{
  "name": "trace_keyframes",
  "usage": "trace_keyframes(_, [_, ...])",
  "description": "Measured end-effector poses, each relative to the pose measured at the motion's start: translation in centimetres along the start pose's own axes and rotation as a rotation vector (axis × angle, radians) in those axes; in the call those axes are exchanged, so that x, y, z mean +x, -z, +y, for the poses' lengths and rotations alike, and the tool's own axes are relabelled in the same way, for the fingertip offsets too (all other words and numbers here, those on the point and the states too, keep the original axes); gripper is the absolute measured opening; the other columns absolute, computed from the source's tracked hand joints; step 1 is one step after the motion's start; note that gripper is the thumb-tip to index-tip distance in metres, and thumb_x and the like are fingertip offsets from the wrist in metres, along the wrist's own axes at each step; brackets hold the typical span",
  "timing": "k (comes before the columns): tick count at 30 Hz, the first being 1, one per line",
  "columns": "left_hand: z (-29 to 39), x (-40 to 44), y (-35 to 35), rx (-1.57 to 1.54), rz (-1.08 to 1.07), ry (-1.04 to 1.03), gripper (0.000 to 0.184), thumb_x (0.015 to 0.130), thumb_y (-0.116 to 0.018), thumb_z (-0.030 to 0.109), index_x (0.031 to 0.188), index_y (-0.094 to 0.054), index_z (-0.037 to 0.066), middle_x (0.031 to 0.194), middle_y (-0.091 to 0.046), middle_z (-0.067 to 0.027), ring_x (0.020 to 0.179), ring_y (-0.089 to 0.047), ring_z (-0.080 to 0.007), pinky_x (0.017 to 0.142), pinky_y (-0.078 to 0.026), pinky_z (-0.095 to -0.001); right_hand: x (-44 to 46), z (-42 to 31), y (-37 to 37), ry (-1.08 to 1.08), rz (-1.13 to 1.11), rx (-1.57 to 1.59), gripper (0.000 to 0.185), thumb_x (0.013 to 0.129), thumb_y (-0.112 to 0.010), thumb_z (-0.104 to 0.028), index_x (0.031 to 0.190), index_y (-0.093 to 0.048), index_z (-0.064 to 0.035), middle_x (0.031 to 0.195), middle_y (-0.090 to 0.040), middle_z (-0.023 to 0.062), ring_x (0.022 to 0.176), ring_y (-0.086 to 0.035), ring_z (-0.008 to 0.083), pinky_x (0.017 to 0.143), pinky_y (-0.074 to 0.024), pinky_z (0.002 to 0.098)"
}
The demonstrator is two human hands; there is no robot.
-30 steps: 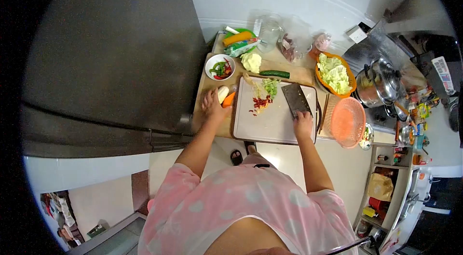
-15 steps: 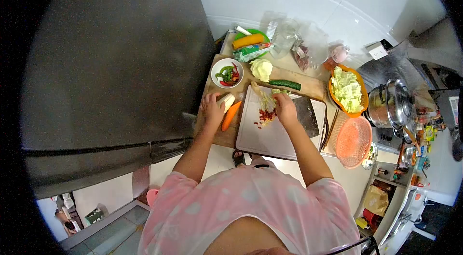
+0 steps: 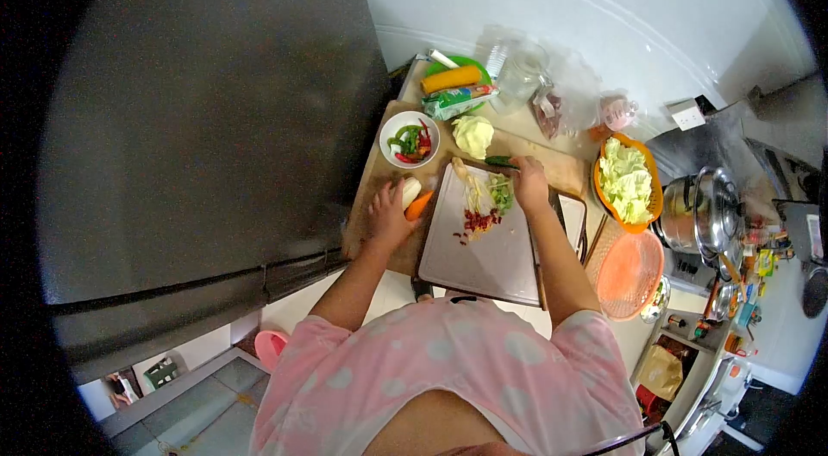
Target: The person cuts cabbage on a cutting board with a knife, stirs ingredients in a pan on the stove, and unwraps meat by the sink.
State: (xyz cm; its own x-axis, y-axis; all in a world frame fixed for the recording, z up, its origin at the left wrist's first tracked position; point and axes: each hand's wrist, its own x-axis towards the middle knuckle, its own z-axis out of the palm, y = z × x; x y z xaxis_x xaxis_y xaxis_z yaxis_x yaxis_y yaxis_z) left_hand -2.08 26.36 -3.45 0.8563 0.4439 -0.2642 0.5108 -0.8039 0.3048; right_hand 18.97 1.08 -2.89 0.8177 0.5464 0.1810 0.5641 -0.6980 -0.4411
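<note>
My left hand [image 3: 391,214] curls over the near end of a carrot [image 3: 420,206] and lies against a pale peeled vegetable [image 3: 411,190], left of the cutting board [image 3: 479,262]. My right hand [image 3: 530,182] closes on the right end of a green cucumber [image 3: 499,162] behind the board. Chopped red pieces [image 3: 479,221], green bits [image 3: 501,194] and a pale leafy strip [image 3: 470,188] lie on the board. My right hand and forearm cover the area where the cleaver lay.
A white bowl of green and red peppers [image 3: 409,140] and a cabbage piece [image 3: 473,137] stand behind. To the right are an orange basket of cabbage leaves [image 3: 626,184], a pink colander [image 3: 632,270] and a steel pot [image 3: 703,210]. A dark tall panel [image 3: 224,128] bounds the left.
My right hand has left the green bits on the board and moved up and right to the cucumber. My left hand has shifted slightly towards me, from the pale vegetable onto the carrot.
</note>
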Motion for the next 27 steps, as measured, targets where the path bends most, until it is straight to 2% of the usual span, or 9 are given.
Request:
trace_keyframes(3, [0.4, -0.2, -0.2, 0.023, -0.048, 0.021, 0.106, 0.065, -0.084, 0.031, 0.15, -0.02, 0.019, 0.143, -0.031, -0.0167, 0.13, -0.034, -0.0381, 0.107, -0.029, -0.0529, 2.3, 1.8, -0.9, -0.056, -0.153, -0.209, 0.037, 0.074, -0.065, -0.009, 0.111, -0.06, -0.012, 0.114, -0.059, 0.0081, 0.107, -0.054, 0.0309, 0.086, -0.0494, 0.0446])
trace_keyframes(6, [0.2, 0.4, -1.0, -0.025, 0.001, 0.006, 0.108, 0.064, -0.084, 0.027, 0.15, -0.019, 0.018, 0.14, -0.035, -0.019, 0.127, -0.036, -0.0399, 0.106, -0.03, -0.052, 3.4, 2.3, -1.4, -0.064, -0.239, -0.258, 0.032, 0.073, -0.06, -0.001, 0.103, -0.063, -0.0103, 0.107, -0.061, 0.0111, 0.101, -0.056, 0.0327, 0.084, -0.0488, 0.0423])
trace_keyframes(8, [-0.4, 0.9, -2.1, -0.039, 0.074, -0.025, 0.108, 0.062, -0.085, 0.025, 0.149, -0.02, 0.017, 0.137, -0.037, -0.0203, 0.126, -0.037, -0.0404, 0.106, -0.032, -0.0506, 4.0, 2.6, -1.9, -0.111, -0.282, -0.255, 0.033, 0.072, -0.061, -0.001, 0.104, -0.063, -0.0114, 0.107, -0.061, 0.0109, 0.102, -0.056, 0.0324, 0.084, -0.0488, 0.0425])
trace_keyframes(11, [-2.3, 1.9, -3.0, -0.045, 0.068, -0.006, 0.106, 0.061, -0.085, 0.024, 0.147, -0.023, 0.018, 0.136, -0.038, -0.0206, 0.124, -0.039, -0.0404, 0.104, -0.036, -0.0489, 4.3, 3.1, -2.9, -0.125, -0.319, -0.276, 0.036, 0.072, -0.062, -0.001, 0.105, -0.062, -0.0126, 0.107, -0.061, 0.0107, 0.101, -0.057, 0.0323, 0.084, -0.0487, 0.043])
trace_keyframes(15, [-1.9, 0.9, -0.6, -0.089, 0.035, 0.049, 0.103, 0.06, -0.084, 0.02, 0.145, -0.026, 0.018, 0.135, -0.039, -0.0217, 0.122, -0.041, -0.0412, 0.101, -0.039, -0.0493, 4.5, 3.4, -3.1, -0.25, -0.337, -0.192, 0.035, 0.072, -0.065, -0.003, 0.106, -0.061, -0.0126, 0.104, -0.061, 0.0108, 0.098, -0.058, 0.0335, 0.082, -0.0487, 0.0441])
trace_keyframes(18, [-1.2, -0.8, 2.0, -0.173, 0.07, 0.012, 0.102, 0.061, -0.082, 0.018, 0.146, -0.025, 0.018, 0.134, -0.04, -0.022, 0.121, -0.043, -0.0422, 0.101, -0.039, -0.0501, 3.7, 3.3, -1.2, -0.116, -0.202, -0.144, 0.034, 0.071, -0.067, -0.004, 0.103, -0.061, -0.0111, 0.103, -0.061, 0.0115, 0.094, -0.058, 0.0344, 0.081, -0.0491, 0.0431])
trace_keyframes(21, [-0.8, -1.5, 4.1, -0.292, 0.17, -0.048, 0.102, 0.062, -0.081, 0.018, 0.147, -0.023, 0.017, 0.133, -0.041, -0.0221, 0.119, -0.045, -0.0428, 0.101, -0.04, -0.0489, 2.9, 3.5, -0.2, -0.06, -0.029, -0.047, 0.033, 0.069, -0.067, 0.001, 0.099, -0.058, -0.0079, 0.099, -0.06, 0.0131, 0.092, -0.058, 0.0353, 0.079, -0.0488, 0.0419])
trace_keyframes(24, [-0.3, 1.3, 6.4, -0.36, 0.287, -0.091, 0.103, 0.062, -0.081, 0.019, 0.147, -0.022, 0.016, 0.132, -0.042, -0.0221, 0.118, -0.046, -0.0425, 0.101, -0.04, -0.0471, 2.5, 0.2, 2.3, 0.016, 0.09, 0.16, 0.038, 0.067, -0.063, 0.009, 0.101, -0.057, -0.0056, 0.103, -0.06, 0.0152, 0.098, -0.058, 0.0361, 0.082, -0.0484, 0.0403])
trace_keyframes(27, [0.6, 6.0, 8.1, -0.288, 0.261, -0.132, 0.104, 0.062, -0.082, 0.02, 0.148, -0.022, 0.015, 0.134, -0.041, -0.0217, 0.118, -0.047, -0.0418, 0.101, -0.041, -0.0463, 2.3, -2.8, 1.9, 0.151, 0.073, 0.296, 0.043, 0.07, -0.062, 0.004, 0.111, -0.054, -0.0077, 0.115, -0.06, 0.0164, 0.11, -0.055, 0.038, 0.092, -0.046, 0.0438])
